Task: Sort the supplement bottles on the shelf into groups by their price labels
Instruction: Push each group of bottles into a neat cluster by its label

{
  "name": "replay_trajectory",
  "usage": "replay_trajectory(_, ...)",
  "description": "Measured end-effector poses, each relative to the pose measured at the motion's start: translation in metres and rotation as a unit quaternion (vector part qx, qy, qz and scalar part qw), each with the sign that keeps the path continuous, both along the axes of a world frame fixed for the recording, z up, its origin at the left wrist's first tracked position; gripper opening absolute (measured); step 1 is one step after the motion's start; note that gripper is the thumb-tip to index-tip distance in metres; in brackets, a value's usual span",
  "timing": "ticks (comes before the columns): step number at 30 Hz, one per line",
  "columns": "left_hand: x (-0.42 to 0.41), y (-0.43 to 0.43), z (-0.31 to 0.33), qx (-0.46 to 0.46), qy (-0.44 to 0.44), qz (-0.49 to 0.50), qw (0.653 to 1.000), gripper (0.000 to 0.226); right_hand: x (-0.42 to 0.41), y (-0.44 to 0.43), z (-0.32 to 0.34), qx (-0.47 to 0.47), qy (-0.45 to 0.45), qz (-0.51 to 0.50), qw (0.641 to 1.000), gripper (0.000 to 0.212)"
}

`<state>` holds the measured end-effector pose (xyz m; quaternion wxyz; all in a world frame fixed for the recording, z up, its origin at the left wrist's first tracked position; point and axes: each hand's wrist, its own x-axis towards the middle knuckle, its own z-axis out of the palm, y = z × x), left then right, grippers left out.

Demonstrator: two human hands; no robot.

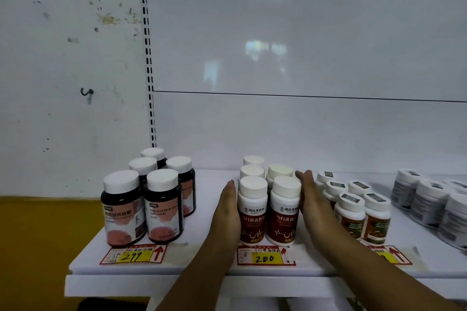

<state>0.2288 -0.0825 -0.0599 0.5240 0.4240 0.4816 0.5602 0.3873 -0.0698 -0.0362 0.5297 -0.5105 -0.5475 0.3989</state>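
Observation:
Several white bottles with red labels [268, 212] stand in two rows on the white shelf [207, 257], behind a yellow price label reading 200 [265, 258]. My left hand [227, 212] presses flat against the left side of this group. My right hand [312, 199] presses flat against its right side, fingers straight. Several dark bottles with pink labels [151, 199] stand to the left, behind a price label reading 299 [134, 256]. Several white bottles with orange-brown labels [358, 209] stand to the right, behind a price label [390, 255] partly hidden by my right arm.
Grey-labelled white jars [429, 202] sit at the far right of the shelf. A white back panel [303, 121] rises behind the bottles, with a slotted upright [149, 70] at its left. The shelf's left end is near the dark bottles, with yellow floor [38, 247] beyond.

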Motion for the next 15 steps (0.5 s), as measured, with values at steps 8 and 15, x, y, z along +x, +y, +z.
replay_trajectory(8,0.01,-0.026,0.005,0.194,0.117,0.116,0.967,0.048,0.011,-0.031,0.042,0.155,-0.109,-0.08,0.979,0.062)
replay_trajectory(15,-0.019,-0.081,0.036,0.275,0.227,0.2,0.912,0.024,-0.037,-0.089,0.06,0.206,-0.029,0.11,0.972,0.051)
